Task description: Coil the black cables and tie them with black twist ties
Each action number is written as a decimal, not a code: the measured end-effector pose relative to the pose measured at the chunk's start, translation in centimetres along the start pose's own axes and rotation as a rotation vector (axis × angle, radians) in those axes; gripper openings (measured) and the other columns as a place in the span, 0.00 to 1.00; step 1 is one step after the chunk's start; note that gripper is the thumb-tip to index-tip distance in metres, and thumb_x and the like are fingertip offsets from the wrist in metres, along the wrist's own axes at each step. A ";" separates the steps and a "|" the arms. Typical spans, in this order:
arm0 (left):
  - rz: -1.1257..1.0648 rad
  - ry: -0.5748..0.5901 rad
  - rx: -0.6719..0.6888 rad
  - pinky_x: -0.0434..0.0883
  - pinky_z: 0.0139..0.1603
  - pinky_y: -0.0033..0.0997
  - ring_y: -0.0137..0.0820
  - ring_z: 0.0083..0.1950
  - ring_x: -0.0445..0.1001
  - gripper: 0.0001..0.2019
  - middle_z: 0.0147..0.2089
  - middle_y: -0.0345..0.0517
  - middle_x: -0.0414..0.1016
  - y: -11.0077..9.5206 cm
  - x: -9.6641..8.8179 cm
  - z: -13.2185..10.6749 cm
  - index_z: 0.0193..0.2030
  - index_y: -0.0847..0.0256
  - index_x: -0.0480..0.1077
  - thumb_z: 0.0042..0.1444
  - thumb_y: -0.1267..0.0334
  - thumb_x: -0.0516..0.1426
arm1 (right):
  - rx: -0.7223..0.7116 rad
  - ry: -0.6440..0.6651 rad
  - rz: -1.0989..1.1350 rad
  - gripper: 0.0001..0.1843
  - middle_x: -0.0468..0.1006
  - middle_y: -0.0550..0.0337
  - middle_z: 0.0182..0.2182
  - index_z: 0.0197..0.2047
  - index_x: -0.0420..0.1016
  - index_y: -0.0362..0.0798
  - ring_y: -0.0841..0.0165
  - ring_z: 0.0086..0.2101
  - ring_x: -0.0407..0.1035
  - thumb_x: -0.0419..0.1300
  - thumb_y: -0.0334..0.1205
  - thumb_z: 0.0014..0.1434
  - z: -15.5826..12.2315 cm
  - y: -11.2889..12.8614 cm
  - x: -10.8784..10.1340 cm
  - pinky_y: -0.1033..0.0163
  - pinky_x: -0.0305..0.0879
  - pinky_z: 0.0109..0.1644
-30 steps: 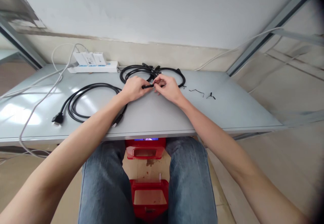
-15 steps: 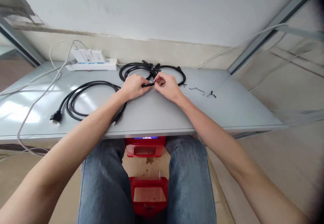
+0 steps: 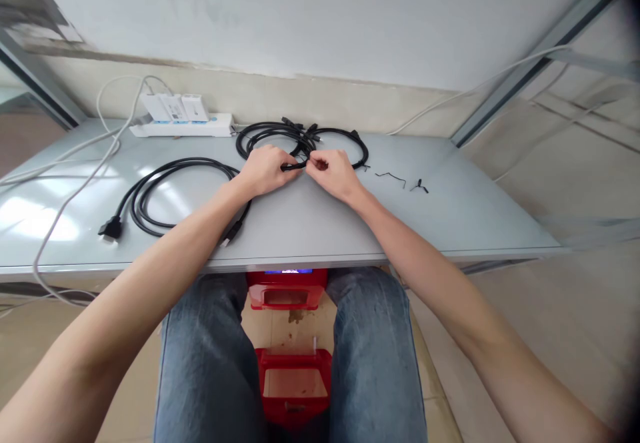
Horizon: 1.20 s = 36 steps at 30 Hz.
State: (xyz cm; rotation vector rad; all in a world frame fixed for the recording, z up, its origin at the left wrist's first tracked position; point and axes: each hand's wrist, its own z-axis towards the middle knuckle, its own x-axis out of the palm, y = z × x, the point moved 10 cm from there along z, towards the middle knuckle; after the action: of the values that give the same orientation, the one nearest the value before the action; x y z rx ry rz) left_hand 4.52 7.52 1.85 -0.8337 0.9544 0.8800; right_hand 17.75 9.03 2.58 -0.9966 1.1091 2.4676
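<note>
My left hand [image 3: 264, 171] and my right hand [image 3: 334, 173] meet over the middle of a grey table [image 3: 320, 219]. Both are closed in a pinch on a short stretch of black cable [image 3: 294, 167] held between them. Just behind the hands lies a bundle of coiled black cables [image 3: 305, 139] with several plugs sticking out. A larger black cable coil [image 3: 165, 189] lies to the left of my left forearm, one plug [image 3: 111, 228] at its near end.
A white power strip [image 3: 183, 125] with three white adapters sits at the back left, white cords trailing off the left edge. Two small black twist ties [image 3: 400, 181] lie right of my hands. Red bins [image 3: 293, 376] stand on the floor between my knees.
My right fingers have shifted slightly on the cable end and curled tighter; the left hand stayed put. The view drifted a little.
</note>
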 end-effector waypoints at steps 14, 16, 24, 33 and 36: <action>-0.020 -0.010 0.018 0.64 0.40 0.41 0.47 0.39 0.81 0.20 0.31 0.54 0.82 -0.5 -0.4 -0.1 0.40 0.58 0.88 0.67 0.49 0.58 | -0.026 -0.028 0.019 0.08 0.71 0.62 0.29 0.35 0.70 0.52 0.66 0.33 0.65 0.63 0.38 0.68 0.0 -0.4 -0.3 0.59 0.62 0.42; -0.021 -0.011 0.023 0.64 0.40 0.41 0.47 0.39 0.81 0.20 0.31 0.54 0.82 -0.5 -0.4 -0.1 0.41 0.59 0.88 0.68 0.49 0.58 | -0.057 -0.037 0.044 0.02 0.74 0.62 0.32 0.42 0.74 0.52 0.65 0.34 0.67 0.64 0.38 0.68 0.0 -0.2 -0.4 0.60 0.65 0.43; -0.020 0.007 0.010 0.66 0.42 0.40 0.47 0.41 0.82 0.22 0.34 0.53 0.85 0.1 0.1 0.0 0.49 0.57 0.90 0.66 0.47 0.58 | -0.173 0.013 0.095 0.05 0.81 0.56 0.39 0.43 0.80 0.51 0.64 0.37 0.73 0.62 0.35 0.67 0.0 0.1 0.4 0.57 0.74 0.46; 0.010 0.023 0.013 0.66 0.42 0.41 0.49 0.43 0.83 0.22 0.36 0.54 0.87 0.0 0.3 -0.1 0.49 0.56 0.90 0.67 0.47 0.58 | -0.053 0.081 0.125 0.04 0.84 0.55 0.39 0.37 0.82 0.51 0.61 0.39 0.77 0.72 0.39 0.63 0.4 -0.5 0.0 0.57 0.74 0.45; -0.013 0.015 0.020 0.67 0.42 0.41 0.49 0.43 0.83 0.21 0.36 0.54 0.87 0.0 0.4 -0.1 0.47 0.55 0.90 0.67 0.46 0.59 | -0.022 0.086 0.096 0.06 0.84 0.55 0.37 0.35 0.80 0.50 0.61 0.38 0.75 0.72 0.38 0.62 0.3 0.0 -0.1 0.57 0.71 0.45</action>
State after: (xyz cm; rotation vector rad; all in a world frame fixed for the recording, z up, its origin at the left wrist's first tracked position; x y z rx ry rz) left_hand 4.60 7.54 1.45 -0.8297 0.9680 0.8529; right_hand 17.68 9.22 2.80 -1.0901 1.1849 2.5392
